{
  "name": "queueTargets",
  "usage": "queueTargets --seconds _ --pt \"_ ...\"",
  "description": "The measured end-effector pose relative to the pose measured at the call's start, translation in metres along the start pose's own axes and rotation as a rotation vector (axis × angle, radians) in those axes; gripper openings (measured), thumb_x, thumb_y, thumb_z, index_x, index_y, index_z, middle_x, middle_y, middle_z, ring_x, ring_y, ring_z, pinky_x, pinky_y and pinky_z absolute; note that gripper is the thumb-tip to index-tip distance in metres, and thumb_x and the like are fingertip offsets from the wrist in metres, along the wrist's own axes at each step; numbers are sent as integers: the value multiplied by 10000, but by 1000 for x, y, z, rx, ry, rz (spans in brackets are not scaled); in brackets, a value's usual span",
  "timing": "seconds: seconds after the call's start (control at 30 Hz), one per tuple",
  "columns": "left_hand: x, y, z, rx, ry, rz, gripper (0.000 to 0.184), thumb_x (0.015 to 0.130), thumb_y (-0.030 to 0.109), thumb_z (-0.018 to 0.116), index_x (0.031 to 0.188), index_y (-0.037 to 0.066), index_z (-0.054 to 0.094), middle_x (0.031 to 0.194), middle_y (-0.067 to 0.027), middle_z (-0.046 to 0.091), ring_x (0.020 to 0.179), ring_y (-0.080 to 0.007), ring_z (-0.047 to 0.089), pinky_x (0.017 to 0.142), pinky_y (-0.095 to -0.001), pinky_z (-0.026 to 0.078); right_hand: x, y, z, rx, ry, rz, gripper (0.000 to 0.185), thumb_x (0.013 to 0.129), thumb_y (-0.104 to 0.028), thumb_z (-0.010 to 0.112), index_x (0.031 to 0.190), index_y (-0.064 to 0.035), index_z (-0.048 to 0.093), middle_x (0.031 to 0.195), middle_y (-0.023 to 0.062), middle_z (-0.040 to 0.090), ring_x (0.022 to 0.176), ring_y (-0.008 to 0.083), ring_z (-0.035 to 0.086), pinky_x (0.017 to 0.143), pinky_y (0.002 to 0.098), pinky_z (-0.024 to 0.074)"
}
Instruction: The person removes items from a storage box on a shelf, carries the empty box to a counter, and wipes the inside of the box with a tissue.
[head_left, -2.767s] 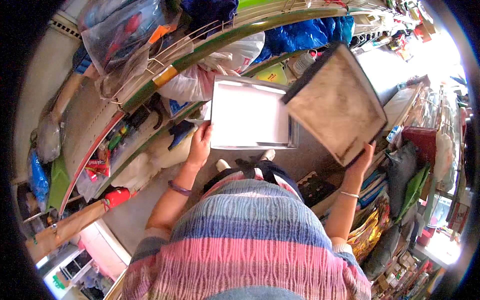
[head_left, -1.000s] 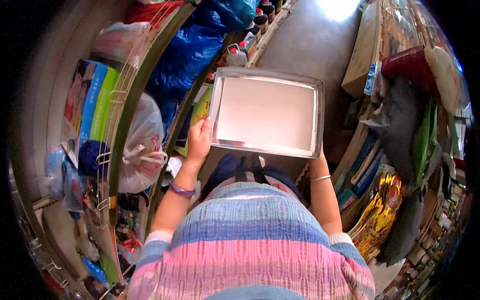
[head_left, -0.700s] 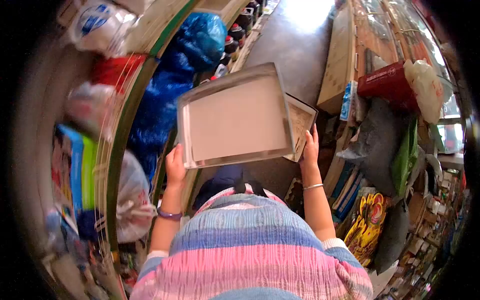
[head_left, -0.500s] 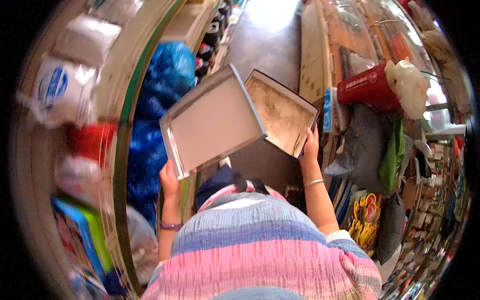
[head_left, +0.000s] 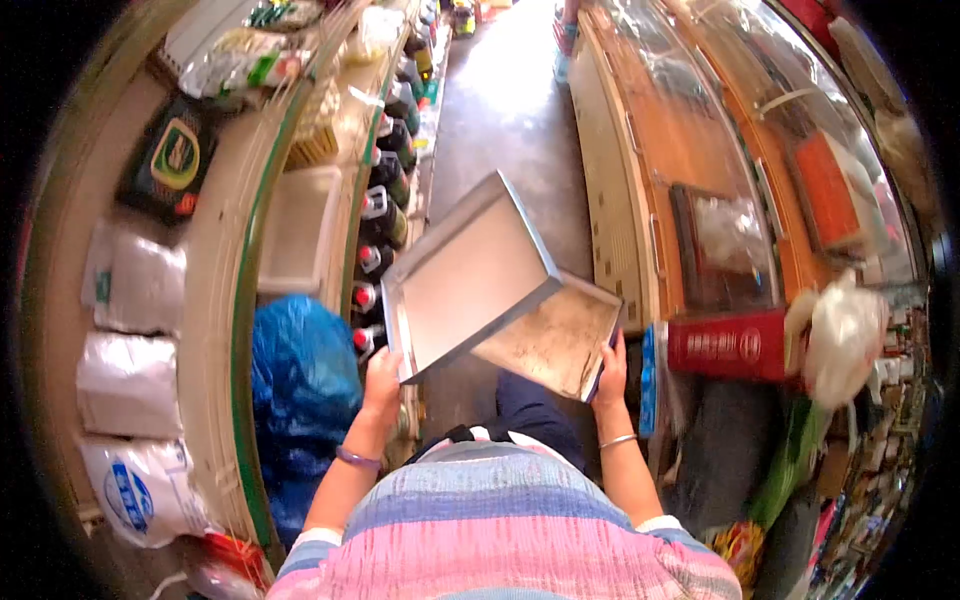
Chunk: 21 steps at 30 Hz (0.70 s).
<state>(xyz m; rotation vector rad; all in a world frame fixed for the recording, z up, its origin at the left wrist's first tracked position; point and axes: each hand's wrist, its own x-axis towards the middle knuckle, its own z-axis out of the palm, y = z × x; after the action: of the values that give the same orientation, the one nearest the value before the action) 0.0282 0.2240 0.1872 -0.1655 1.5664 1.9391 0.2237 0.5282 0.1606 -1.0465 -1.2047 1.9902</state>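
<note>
My left hand (head_left: 380, 384) is closed on the near left corner of a shallow metal tray (head_left: 468, 275) with a pale, plain inside. A second tray (head_left: 560, 335), brown and stained inside with a dark outer rim, is gripped at its right edge by my right hand (head_left: 610, 374). The metal tray is tilted and overlaps the left part of the stained tray, hiding it. Both trays are in front of my body at waist height. A purple bangle is on my left wrist and a silver one on my right.
Shelves on the left hold a blue plastic bag (head_left: 303, 370), a white bin (head_left: 300, 225) and several dark bottles (head_left: 385, 215) with red caps. An aisle floor (head_left: 490, 120) runs ahead. At the right are a red box (head_left: 728, 345), a white bag (head_left: 846, 335) and glass-topped cases (head_left: 680, 150).
The view has moved forward along the aisle. The trays, stacked together one second ago, are now spread apart and partly overlapping, one in each hand.
</note>
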Motion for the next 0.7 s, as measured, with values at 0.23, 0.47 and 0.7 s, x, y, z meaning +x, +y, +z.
queueTargets --seconds 0.23,0.47,0.7 --pt "164 64 69 226 126 159 189 890 130 440 896 10 587 788 -37 592 666 -134 564 583 -259 449 157 -76 108 -54 -235 139 603 865 -40 513 1417 -152 299 985 21 538 797 82 480 747 207 427" --pt "325 110 89 175 28 136 252 921 179 427 1034 0 562 934 -78 621 824 -164 615 721 -297 503 333 -79 207 -48 -353 86 553 892 -39 464 1413 -132 305 950 4 558 718 38 457 636 172 405" --pt "560 123 108 280 110 229 245 927 204 430 916 6 574 831 -52 598 738 -152 592 662 -282 489 500 -114 317 -114 -384 16 522 933 -139 461 1414 -82 263 1278 102 468 1113 161 474 957 281 379"
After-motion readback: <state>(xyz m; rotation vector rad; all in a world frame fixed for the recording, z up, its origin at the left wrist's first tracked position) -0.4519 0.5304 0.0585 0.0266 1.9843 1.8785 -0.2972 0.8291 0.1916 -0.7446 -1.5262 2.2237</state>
